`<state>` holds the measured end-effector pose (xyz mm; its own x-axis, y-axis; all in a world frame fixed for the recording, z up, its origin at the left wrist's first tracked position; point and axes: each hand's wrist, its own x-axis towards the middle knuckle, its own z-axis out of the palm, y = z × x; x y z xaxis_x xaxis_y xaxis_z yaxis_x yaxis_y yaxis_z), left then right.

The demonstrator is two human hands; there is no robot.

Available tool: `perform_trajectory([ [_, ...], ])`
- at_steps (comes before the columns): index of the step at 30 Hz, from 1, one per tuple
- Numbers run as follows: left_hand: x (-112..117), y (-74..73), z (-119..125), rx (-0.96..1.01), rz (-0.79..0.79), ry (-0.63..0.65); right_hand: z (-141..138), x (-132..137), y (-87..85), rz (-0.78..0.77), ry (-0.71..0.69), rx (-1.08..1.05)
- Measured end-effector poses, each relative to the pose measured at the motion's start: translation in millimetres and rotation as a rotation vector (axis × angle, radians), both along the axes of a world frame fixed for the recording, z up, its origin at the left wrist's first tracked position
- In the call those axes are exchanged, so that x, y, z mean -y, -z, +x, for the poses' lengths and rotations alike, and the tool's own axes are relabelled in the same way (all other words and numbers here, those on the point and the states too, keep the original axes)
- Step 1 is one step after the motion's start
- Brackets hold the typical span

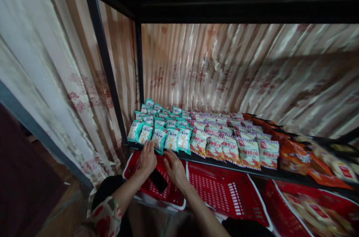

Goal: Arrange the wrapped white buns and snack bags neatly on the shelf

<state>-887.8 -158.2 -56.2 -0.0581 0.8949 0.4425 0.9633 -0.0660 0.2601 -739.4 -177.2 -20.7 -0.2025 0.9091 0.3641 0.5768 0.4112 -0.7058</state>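
My left hand (147, 158) reaches to the front edge of the shelf, fingers stretched out and touching or almost touching the lower part of a teal-and-white snack bag (159, 137). Beside it my right hand (174, 168) is at the shelf edge, just below the neighbouring teal snack bag (171, 139). Its fingers are loosely curved and apart, with nothing seen in them. Several teal bags stand in rows, leaning back. Between my wrists a dark, flat object like a phone (159, 181) lies in a red basket (175, 204).
White-and-orange snack bags (215, 147) and orange packages (295, 156) continue along the shelf to the right. Another red basket (213, 186) and one with packaged goods (315, 207) stand below. A black post (108, 57) rises at left; curtains hang behind.
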Motion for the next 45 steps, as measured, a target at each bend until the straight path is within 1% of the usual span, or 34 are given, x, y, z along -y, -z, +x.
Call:
perform_trajectory([
  [3,-5.5,4.6,-5.2,0.022,0.007,0.028,-5.6,-13.4,5.6,-0.002,0.009,0.011],
  [6,-9.9,5.7,-8.0,0.049,0.027,0.02,-11.8,-24.5,12.0,-0.005,0.01,0.025],
  [10,-13.3,1.0,-9.3,0.077,0.036,0.032,-18.9,-35.6,17.1,-0.004,0.025,0.038],
  [15,-18.8,-6.1,-11.6,0.061,0.045,0.069,-23.9,-44.7,16.6,0.02,0.05,0.034],
  [21,-27.4,-7.5,-15.9,0.077,0.051,0.098,-30.5,-47.3,20.2,0.021,0.097,0.044],
  [25,-34.2,-1.1,-18.3,0.117,0.063,0.124,-34.5,-48.8,27.5,0.024,0.124,0.057],
  [30,-40.9,9.8,-23.1,0.154,0.098,0.117,-40.0,-53.2,36.3,0.045,0.124,0.058],
  [34,-42.6,13.9,-27.3,0.178,0.13,0.166,-43.8,-55.5,38.6,0.058,0.136,0.049],
  [38,-43.8,10.8,-29.5,0.236,0.165,0.229,-46.1,-53.9,39.4,0.063,0.151,0.034],
  [42,-44.2,4.2,-28.6,0.312,0.188,0.275,-48.3,-51.4,41.6,0.083,0.209,-0.023],
  [45,-45.3,-0.7,-26.6,0.356,0.189,0.302,-51.3,-51.0,42.4,0.067,0.246,-0.061],
])
